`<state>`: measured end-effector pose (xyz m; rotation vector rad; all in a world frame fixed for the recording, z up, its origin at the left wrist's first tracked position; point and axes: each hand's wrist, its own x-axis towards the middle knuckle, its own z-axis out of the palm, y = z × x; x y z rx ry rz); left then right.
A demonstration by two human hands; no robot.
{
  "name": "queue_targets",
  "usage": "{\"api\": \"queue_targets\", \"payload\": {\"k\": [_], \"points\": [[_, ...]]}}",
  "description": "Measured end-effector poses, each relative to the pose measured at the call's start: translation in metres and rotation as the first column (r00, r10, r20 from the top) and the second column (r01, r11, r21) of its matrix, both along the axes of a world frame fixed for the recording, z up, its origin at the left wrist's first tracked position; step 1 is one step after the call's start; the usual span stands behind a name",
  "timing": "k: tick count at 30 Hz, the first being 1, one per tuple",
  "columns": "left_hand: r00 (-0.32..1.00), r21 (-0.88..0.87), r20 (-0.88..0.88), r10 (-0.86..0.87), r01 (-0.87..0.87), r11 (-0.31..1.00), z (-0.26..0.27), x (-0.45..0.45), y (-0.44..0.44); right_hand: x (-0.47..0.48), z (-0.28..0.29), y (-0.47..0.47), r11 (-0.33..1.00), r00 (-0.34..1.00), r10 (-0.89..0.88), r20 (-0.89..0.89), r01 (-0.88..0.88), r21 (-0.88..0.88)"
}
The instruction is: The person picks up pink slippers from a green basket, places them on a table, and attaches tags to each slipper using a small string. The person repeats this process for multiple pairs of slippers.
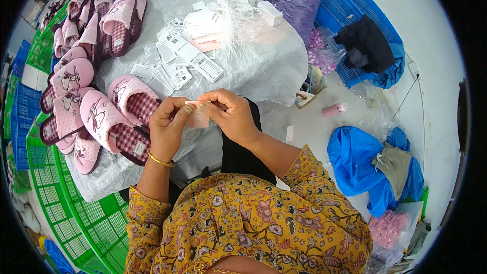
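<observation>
Between both hands, above the near edge of the plastic-wrapped work surface, is a small pink card (198, 119) with a white upper edge. My left hand (167, 123) pinches its left side between thumb and fingers. At its right upper corner, my right hand (232, 116) grips with thumb and fingertips. A pair of pink slippers, with a near slipper (97, 116) and another slipper (127, 91), lies just left of my left hand. They have checked insoles and a printed dog figure. Loose white printed labels (167, 64) and a stack of pink cards (205, 26) lie farther back.
More pink slippers (72, 76) crowd the left side beside green plastic baskets (95, 217). A small white box (270, 13) sits at the back. To the right are a purple bundle (291, 0), a blue basket (346, 3), a pink bottle (334, 109) and blue bags (354, 160).
</observation>
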<state>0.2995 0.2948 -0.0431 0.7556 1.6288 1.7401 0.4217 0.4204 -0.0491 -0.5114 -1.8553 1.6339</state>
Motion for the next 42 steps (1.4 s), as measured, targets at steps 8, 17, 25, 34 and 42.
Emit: {"api": "queue_targets", "payload": {"k": [8,17,25,34,42], "points": [[0.975,0.040,0.186,-0.118,0.113,0.993,0.004,-0.018,0.089,0.056,-0.073,0.089,0.744,0.725,-0.668,0.170,0.641,0.189],[0.846,0.053,0.508,-0.164,0.159,0.986,-0.059,-0.006,0.208,0.063,-0.088,0.118,0.823,0.767,-0.565,0.304,0.499,0.273],[0.948,-0.142,0.315,-0.046,0.095,0.985,-0.075,-0.005,0.226,0.169,-0.053,0.066,0.910,0.772,-0.125,0.623,-0.160,0.382],[0.918,0.071,0.318,-0.238,0.228,0.971,-0.051,-0.003,0.196,0.170,-0.035,0.085,0.777,0.792,-0.251,0.556,-0.177,0.604],[0.729,-0.006,0.217,-0.649,0.666,0.746,-0.010,0.025,0.104,0.109,0.023,0.084,0.679,0.946,-0.259,0.197,0.034,0.733]]}}
